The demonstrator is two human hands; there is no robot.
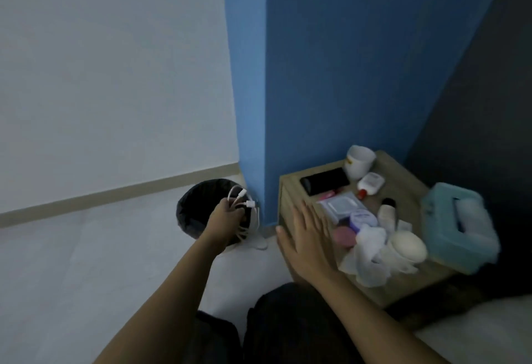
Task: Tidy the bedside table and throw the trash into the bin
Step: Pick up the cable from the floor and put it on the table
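Dark-trousered knees sit nearest, and from them both bare arms reach out toward the bin, a round one with a black liner on the floor just left of the blue wall corner. Over its mouth the left hand has its fingers curled tight round a bunched white cable, loops trailing down toward the floor beside the bin. To do this step well, I'd say gather those hanging loops over the liner before letting go, or the tail will land outside. Right of the bin, the right hand is spread flat, fingers open and holding nothing, over the near left edge of the bedside table. On that table I count one black phone, one white cup, one small white bottle with a red cap, one wipes packet, one teal tissue box, and one heap of crumpled tissues; the smaller tubs and tubes blur together, perhaps four.
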